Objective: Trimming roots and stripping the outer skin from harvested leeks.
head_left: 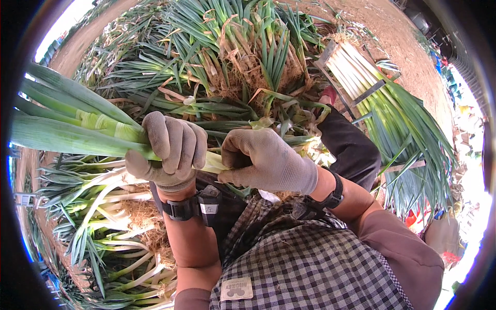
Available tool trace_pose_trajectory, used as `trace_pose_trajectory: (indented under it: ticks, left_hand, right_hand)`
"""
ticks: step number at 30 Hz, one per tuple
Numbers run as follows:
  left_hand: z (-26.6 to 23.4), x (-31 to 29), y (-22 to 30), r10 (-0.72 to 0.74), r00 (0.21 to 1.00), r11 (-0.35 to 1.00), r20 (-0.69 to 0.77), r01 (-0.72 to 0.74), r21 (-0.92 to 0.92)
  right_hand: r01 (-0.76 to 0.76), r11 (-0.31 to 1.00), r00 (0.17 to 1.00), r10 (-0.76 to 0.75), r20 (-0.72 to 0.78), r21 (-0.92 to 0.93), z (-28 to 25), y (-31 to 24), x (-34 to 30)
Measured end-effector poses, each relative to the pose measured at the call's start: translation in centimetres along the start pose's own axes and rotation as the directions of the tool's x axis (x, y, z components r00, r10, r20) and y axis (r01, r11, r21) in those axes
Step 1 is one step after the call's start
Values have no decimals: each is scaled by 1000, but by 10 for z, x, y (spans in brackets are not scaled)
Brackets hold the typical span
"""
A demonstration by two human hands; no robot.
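Both hands are wrapped around one big leek [77,132]. The left hand [168,150], in a grey work glove, is closing its fingers fully around the stalk where the pale shaft turns green, and the right hand [268,160], gloved the same, is clenching around the white end right beside it, so that end is mostly hidden in the fist. The leek is being held level across the person's lap, with its long green leaves fanning out toward the left.

Looks to me like they're cleaning or stripping it: the right hand seems to be pinching at the outer skin near the base, though I can't actually see what the fingertips are gripping. I'd guess the next bit needs a steady hold from the left while the right peels along the shaft without snapping it.

Around that, a checked apron [310,268] is covering their front and there's a dark watch on each wrist. A heap of untrimmed leeks [232,51] with dirty roots is lying on the ground ahead, more leeks [108,227] are lying by the left knee, and a tidy bundle [356,72] with clean white shafts is sitting in a rack off to the right.
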State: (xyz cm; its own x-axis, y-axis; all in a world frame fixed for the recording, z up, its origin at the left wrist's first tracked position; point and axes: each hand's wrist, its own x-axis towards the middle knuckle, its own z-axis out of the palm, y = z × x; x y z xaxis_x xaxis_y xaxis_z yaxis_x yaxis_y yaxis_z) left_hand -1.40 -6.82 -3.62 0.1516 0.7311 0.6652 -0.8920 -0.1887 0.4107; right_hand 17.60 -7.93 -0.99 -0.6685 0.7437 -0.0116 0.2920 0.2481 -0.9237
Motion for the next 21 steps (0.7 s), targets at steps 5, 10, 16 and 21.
trace_pose_trajectory:
  ticks: [5,10,16,21]
  left_hand:
    - [2,-2,2,27,999,999,-33,-27,29]
    - [-1,-5,18,103,935,973,-339,-24,230]
    - [-1,-7,40,183,877,969,-445,-86,230]
    - [-4,-15,49,133,847,987,-514,-64,151]
  right_hand:
    - [181,979,964,-196,-181,-95,3,7,-8]
    - [269,863,870,-408,-275,-428,-19,31,-25]
    - [-271,824,870,-12,-493,-498,-51,91,-77]
    - [55,686,784,-479,-394,-725,-57,12,-47]
